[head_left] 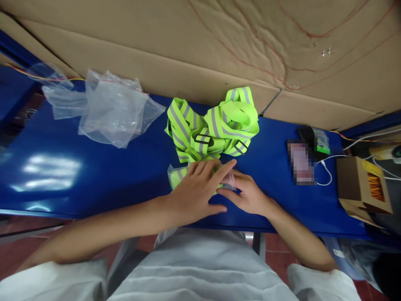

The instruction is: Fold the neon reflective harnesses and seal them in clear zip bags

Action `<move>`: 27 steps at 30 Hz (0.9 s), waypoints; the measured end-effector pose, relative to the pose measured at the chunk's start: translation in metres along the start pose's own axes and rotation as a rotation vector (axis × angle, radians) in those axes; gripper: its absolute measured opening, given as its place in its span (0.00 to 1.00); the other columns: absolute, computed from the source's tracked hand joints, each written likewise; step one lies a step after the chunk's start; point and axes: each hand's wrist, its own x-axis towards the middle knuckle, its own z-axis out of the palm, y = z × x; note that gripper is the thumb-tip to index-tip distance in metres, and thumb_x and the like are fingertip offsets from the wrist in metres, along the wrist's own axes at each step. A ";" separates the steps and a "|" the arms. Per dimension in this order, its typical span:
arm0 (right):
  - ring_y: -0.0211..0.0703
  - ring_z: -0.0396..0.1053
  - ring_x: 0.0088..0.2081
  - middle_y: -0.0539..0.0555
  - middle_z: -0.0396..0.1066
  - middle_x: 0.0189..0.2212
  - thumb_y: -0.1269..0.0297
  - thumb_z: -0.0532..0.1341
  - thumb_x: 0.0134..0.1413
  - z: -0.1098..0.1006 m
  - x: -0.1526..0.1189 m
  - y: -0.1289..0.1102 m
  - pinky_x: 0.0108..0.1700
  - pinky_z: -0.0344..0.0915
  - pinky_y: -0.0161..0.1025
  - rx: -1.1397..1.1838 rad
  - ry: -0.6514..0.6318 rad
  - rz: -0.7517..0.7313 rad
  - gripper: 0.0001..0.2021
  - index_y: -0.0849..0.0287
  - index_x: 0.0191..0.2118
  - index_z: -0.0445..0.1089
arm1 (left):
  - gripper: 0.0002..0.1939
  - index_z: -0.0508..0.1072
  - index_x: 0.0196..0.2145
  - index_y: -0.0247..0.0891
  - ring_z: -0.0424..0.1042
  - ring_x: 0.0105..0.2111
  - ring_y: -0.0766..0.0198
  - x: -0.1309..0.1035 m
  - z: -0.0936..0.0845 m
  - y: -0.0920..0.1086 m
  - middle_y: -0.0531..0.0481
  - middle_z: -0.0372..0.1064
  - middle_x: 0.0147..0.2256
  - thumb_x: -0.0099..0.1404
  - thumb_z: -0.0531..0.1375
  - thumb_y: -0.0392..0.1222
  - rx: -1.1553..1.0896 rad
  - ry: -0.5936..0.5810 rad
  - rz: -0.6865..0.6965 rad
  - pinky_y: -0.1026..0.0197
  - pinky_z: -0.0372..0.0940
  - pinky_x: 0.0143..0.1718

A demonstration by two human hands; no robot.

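Observation:
A clear zip bag (171, 175) with a folded neon-yellow reflective strap in it lies near the front of the blue table. Across its top my left hand (196, 190) rests flat, fingers stretched and thumb apart, hiding much of the bag. My right hand (249, 194) pinches the right end of the bag, where a reddish zip line shows, between thumb and fingers. Just beyond my hands is a loose heap of neon-yellow reflective straps (216, 121) with grey stripes and black buckles.
Several clear plastic bags (114, 108) lie at the back left of the blue table (125, 175). To the right are a phone (301, 163), a dark object (306, 134), a white cable (327, 169) and a cardboard box (354, 184). Brown cardboard (156, 54) lines the back.

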 end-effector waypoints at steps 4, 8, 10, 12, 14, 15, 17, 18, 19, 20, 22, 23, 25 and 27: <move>0.50 0.75 0.55 0.60 0.78 0.50 0.66 0.64 0.67 -0.010 0.002 0.009 0.58 0.71 0.49 -0.002 -0.079 -0.108 0.07 0.55 0.48 0.78 | 0.54 0.43 0.75 0.38 0.67 0.63 0.42 0.003 -0.015 -0.009 0.33 0.63 0.65 0.66 0.65 0.65 -0.171 -0.110 -0.019 0.41 0.63 0.62; 0.46 0.76 0.43 0.58 0.80 0.41 0.63 0.63 0.67 -0.018 0.004 0.012 0.47 0.73 0.43 0.088 -0.089 -0.038 0.06 0.57 0.44 0.77 | 0.35 0.64 0.67 0.35 0.72 0.58 0.48 0.012 -0.017 -0.026 0.37 0.69 0.61 0.73 0.57 0.62 -0.308 -0.099 -0.152 0.48 0.67 0.59; 0.45 0.76 0.39 0.58 0.80 0.38 0.59 0.61 0.69 -0.022 0.003 0.011 0.43 0.72 0.42 0.126 -0.032 0.032 0.10 0.58 0.42 0.78 | 0.30 0.71 0.61 0.36 0.75 0.54 0.51 0.015 -0.009 -0.031 0.40 0.73 0.55 0.72 0.60 0.61 -0.354 -0.096 -0.152 0.50 0.69 0.55; 0.47 0.77 0.38 0.58 0.80 0.36 0.55 0.58 0.71 -0.029 0.000 0.010 0.42 0.72 0.44 0.160 0.068 0.078 0.15 0.57 0.40 0.79 | 0.27 0.73 0.58 0.38 0.76 0.48 0.54 0.015 0.000 -0.032 0.43 0.74 0.49 0.71 0.62 0.59 -0.402 -0.093 -0.119 0.52 0.70 0.51; 0.49 0.76 0.35 0.58 0.79 0.31 0.50 0.56 0.72 -0.041 -0.003 0.007 0.40 0.71 0.48 0.212 0.239 0.093 0.21 0.55 0.35 0.80 | 0.25 0.73 0.56 0.39 0.76 0.44 0.56 0.014 0.008 -0.031 0.45 0.74 0.46 0.70 0.63 0.58 -0.456 -0.089 -0.083 0.54 0.70 0.48; 0.49 0.74 0.32 0.57 0.77 0.26 0.49 0.56 0.72 -0.049 -0.004 0.006 0.38 0.70 0.48 0.256 0.344 0.093 0.23 0.54 0.31 0.79 | 0.24 0.73 0.56 0.39 0.75 0.44 0.57 0.013 0.010 -0.031 0.46 0.74 0.45 0.70 0.63 0.57 -0.482 -0.090 -0.069 0.55 0.70 0.47; 0.47 0.69 0.26 0.55 0.70 0.21 0.48 0.57 0.70 -0.062 -0.003 0.004 0.32 0.65 0.46 0.357 0.492 0.109 0.24 0.54 0.26 0.76 | 0.21 0.74 0.54 0.40 0.75 0.42 0.59 0.012 0.012 -0.029 0.47 0.75 0.44 0.71 0.63 0.55 -0.541 -0.070 -0.049 0.57 0.69 0.46; 0.46 0.67 0.25 0.54 0.68 0.20 0.48 0.58 0.69 -0.067 -0.002 0.003 0.30 0.63 0.45 0.402 0.516 0.128 0.24 0.54 0.24 0.75 | 0.19 0.74 0.53 0.40 0.75 0.42 0.60 0.012 0.012 -0.028 0.48 0.75 0.44 0.72 0.63 0.53 -0.571 -0.054 -0.041 0.57 0.69 0.46; 0.45 0.66 0.24 0.54 0.66 0.19 0.48 0.59 0.69 -0.070 0.000 0.002 0.29 0.61 0.44 0.440 0.514 0.150 0.24 0.54 0.24 0.74 | 0.17 0.74 0.52 0.39 0.75 0.41 0.61 0.012 0.011 -0.028 0.48 0.74 0.43 0.72 0.63 0.52 -0.600 -0.037 -0.031 0.58 0.69 0.46; 0.44 0.64 0.24 0.53 0.64 0.18 0.47 0.58 0.69 -0.072 0.001 0.002 0.28 0.60 0.43 0.472 0.498 0.171 0.25 0.55 0.23 0.73 | 0.16 0.74 0.52 0.39 0.74 0.41 0.61 0.012 0.011 -0.027 0.48 0.74 0.43 0.72 0.63 0.51 -0.625 -0.023 -0.017 0.58 0.68 0.46; 0.41 0.61 0.21 0.51 0.58 0.16 0.45 0.57 0.69 -0.072 0.006 -0.001 0.26 0.58 0.42 0.530 0.445 0.194 0.29 0.55 0.19 0.67 | 0.17 0.73 0.52 0.38 0.74 0.42 0.61 0.012 0.010 -0.027 0.48 0.74 0.42 0.72 0.63 0.50 -0.652 -0.023 0.013 0.59 0.68 0.47; 0.39 0.58 0.19 0.50 0.55 0.14 0.44 0.56 0.69 -0.073 0.008 -0.003 0.24 0.56 0.41 0.557 0.411 0.199 0.30 0.55 0.17 0.63 | 0.17 0.73 0.52 0.38 0.74 0.42 0.61 0.013 0.011 -0.027 0.47 0.74 0.43 0.72 0.63 0.51 -0.651 -0.040 0.019 0.59 0.68 0.47; 0.35 0.51 0.16 0.47 0.47 0.12 0.42 0.56 0.69 -0.078 0.012 -0.011 0.21 0.53 0.40 0.587 0.335 0.189 0.33 0.55 0.15 0.54 | 0.18 0.73 0.54 0.38 0.74 0.44 0.60 0.014 0.014 -0.028 0.46 0.74 0.45 0.72 0.63 0.51 -0.640 -0.086 0.019 0.59 0.68 0.48; 0.30 0.48 0.14 0.45 0.43 0.11 0.42 0.50 0.72 -0.091 0.012 -0.022 0.22 0.53 0.37 0.476 0.310 0.170 0.36 0.57 0.15 0.49 | 0.19 0.72 0.55 0.39 0.75 0.45 0.60 0.015 0.017 -0.030 0.46 0.75 0.47 0.72 0.63 0.51 -0.631 -0.129 0.016 0.59 0.67 0.48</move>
